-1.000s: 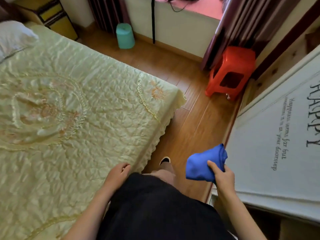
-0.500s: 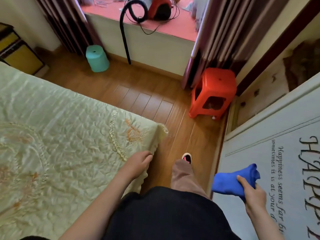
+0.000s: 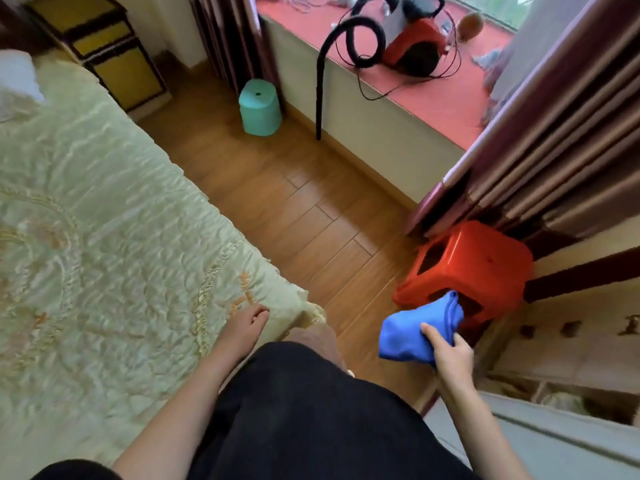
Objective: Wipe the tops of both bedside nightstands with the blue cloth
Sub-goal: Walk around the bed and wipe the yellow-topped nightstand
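Observation:
My right hand (image 3: pixel 448 351) grips a bunched blue cloth (image 3: pixel 415 332) at waist height, just in front of the red stool. My left hand (image 3: pixel 247 323) hangs with loosely curled fingers beside the bed's foot corner and holds nothing. A yellow nightstand with dark trim (image 3: pixel 107 53) stands at the far top left, beside the head of the bed. Its top is only partly in view. No second nightstand shows.
A bed with a pale green quilt (image 3: pixel 104 237) fills the left. Wooden floor (image 3: pixel 294 209) runs between the bed and the window ledge. A teal stool (image 3: pixel 260 107) stands by the curtain, a red stool (image 3: pixel 474 268) at right. A vacuum with a black hose (image 3: pixel 412 46) sits on the ledge.
The view has swung left and moved forward past the white panel on the right. The nightstand has come into view at top left. My right hand still carries the cloth.

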Action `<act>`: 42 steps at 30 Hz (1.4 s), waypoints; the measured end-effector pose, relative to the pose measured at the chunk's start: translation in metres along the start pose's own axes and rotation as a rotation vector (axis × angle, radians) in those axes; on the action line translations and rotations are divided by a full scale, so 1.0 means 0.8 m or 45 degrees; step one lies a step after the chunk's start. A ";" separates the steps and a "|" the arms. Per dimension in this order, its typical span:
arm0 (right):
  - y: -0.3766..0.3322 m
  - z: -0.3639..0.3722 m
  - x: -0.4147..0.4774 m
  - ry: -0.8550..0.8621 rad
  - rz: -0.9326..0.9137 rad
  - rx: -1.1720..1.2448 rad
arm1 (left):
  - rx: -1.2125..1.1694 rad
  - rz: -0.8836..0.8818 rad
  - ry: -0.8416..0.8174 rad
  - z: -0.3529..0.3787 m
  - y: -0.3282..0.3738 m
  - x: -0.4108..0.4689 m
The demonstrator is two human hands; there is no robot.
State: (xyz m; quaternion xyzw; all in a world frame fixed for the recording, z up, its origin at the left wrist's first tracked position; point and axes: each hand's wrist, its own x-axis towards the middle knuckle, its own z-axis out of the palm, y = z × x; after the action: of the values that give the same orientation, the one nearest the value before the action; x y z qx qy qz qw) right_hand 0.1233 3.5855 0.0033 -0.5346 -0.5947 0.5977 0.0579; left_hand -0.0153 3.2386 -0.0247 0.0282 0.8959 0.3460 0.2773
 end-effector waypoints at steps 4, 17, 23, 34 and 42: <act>-0.080 0.077 0.079 -0.215 -0.100 -0.112 | -0.102 -0.183 0.137 -0.002 0.013 0.052; -0.341 0.236 0.313 -0.218 -0.212 -0.302 | -0.256 -0.201 0.302 -0.112 0.149 0.332; -0.444 0.324 0.410 -0.208 -0.208 -0.355 | -0.350 -0.193 0.409 -0.172 0.192 0.436; -0.604 0.656 0.523 -0.643 -0.244 -0.557 | -0.756 -0.718 0.712 -0.263 0.178 0.599; -0.708 0.906 0.499 -1.064 -0.354 -0.692 | -0.807 -0.936 0.895 -0.351 0.155 0.660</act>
State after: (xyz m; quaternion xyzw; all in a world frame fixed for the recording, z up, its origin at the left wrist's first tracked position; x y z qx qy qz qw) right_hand -0.8793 3.5584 0.0108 -0.1618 -0.7662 0.5708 -0.2468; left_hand -0.6240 3.2909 -0.0277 -0.4839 0.7381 0.4663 0.0607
